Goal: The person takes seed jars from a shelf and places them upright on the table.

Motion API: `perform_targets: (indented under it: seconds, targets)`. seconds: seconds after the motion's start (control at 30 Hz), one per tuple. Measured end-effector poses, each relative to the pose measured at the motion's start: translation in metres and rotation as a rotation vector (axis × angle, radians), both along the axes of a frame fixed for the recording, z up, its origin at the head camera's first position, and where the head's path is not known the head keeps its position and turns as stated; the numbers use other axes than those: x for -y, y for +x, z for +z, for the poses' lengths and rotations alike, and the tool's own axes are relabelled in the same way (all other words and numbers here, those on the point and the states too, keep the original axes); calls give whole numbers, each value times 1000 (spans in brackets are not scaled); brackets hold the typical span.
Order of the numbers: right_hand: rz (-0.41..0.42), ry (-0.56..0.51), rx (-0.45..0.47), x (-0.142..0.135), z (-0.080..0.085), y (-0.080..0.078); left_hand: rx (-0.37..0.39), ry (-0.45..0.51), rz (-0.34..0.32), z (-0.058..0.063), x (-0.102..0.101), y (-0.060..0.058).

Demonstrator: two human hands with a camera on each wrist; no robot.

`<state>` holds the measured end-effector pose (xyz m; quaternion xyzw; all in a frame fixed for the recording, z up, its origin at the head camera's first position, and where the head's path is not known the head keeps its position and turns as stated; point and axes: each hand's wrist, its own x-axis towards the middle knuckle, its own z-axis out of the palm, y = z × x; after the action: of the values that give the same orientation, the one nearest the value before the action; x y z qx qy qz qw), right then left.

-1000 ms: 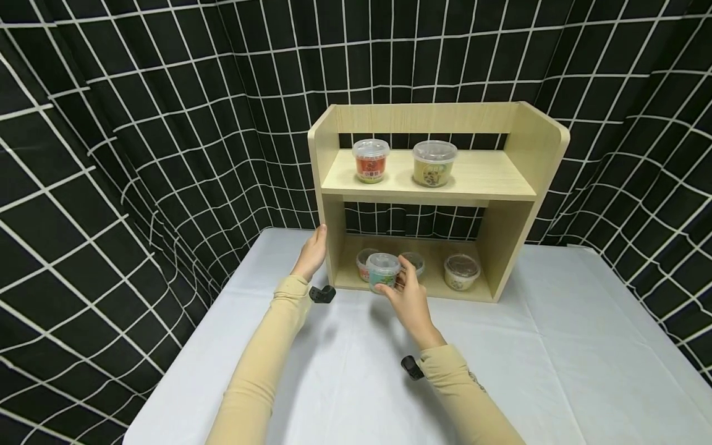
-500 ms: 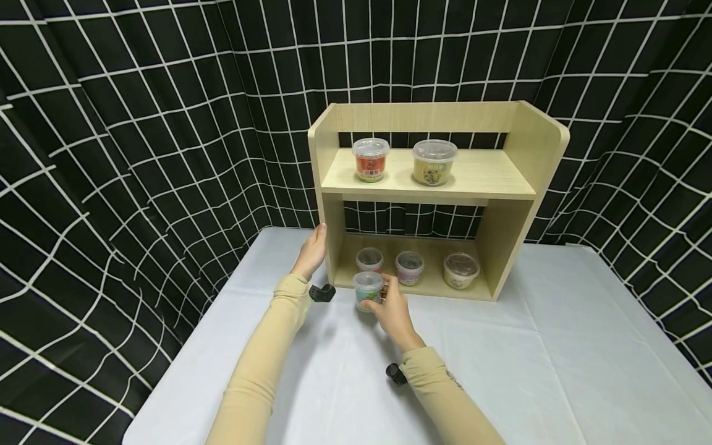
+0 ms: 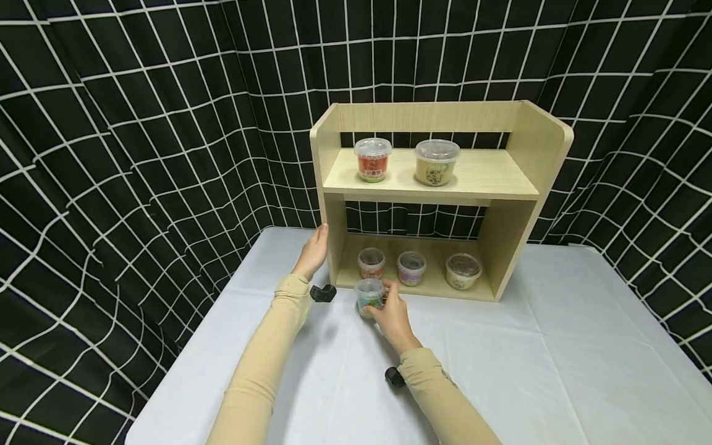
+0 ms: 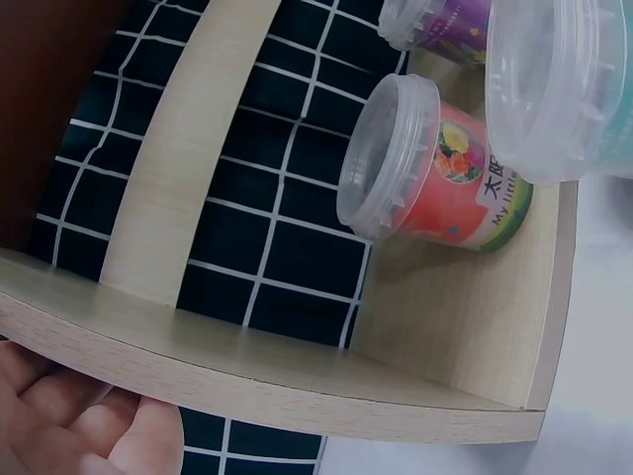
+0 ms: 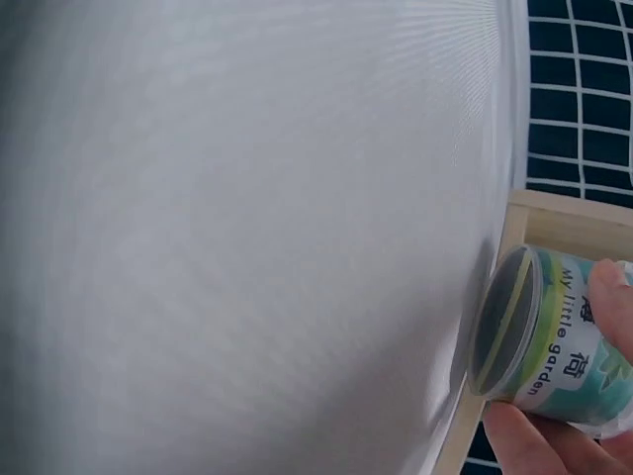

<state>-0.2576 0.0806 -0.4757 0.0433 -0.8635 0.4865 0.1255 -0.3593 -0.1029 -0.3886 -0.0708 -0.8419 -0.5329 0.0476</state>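
Observation:
My right hand (image 3: 394,318) grips a small clear-lidded plastic tub with a teal label (image 3: 366,296), just in front of the shelf's lower front edge. In the right wrist view, thumb and fingers close round the teal tub (image 5: 566,341), its dark base facing the camera. My left hand (image 3: 313,252) rests against the left side panel of a pale wooden two-tier shelf (image 3: 492,176), fingers extended. The left wrist view shows part of that hand (image 4: 89,430) by the panel's edge. Behind the teal tub, a red-orange tub (image 3: 371,266) stands on the bottom board.
A purple tub (image 3: 411,272) and a wider cream tub (image 3: 463,275) stand farther right on the bottom board. Up top are a red tub (image 3: 372,165) and a wide yellow tub (image 3: 436,170). A white cloth (image 3: 556,346) covers the table; black gridded curtains (image 3: 167,123) surround it.
My right hand has carried the teal tub left and toward me, from the bottom board's front to before its edge, uncovering the red-orange and purple tubs. The left hand has kept its place.

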Motion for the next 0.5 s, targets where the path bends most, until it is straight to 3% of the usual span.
perform_targets:
  seconds: [0.5]
  targets:
    - [-6,-70,93,0,-2,-1,-14,-10,-6,-2,0,-2]
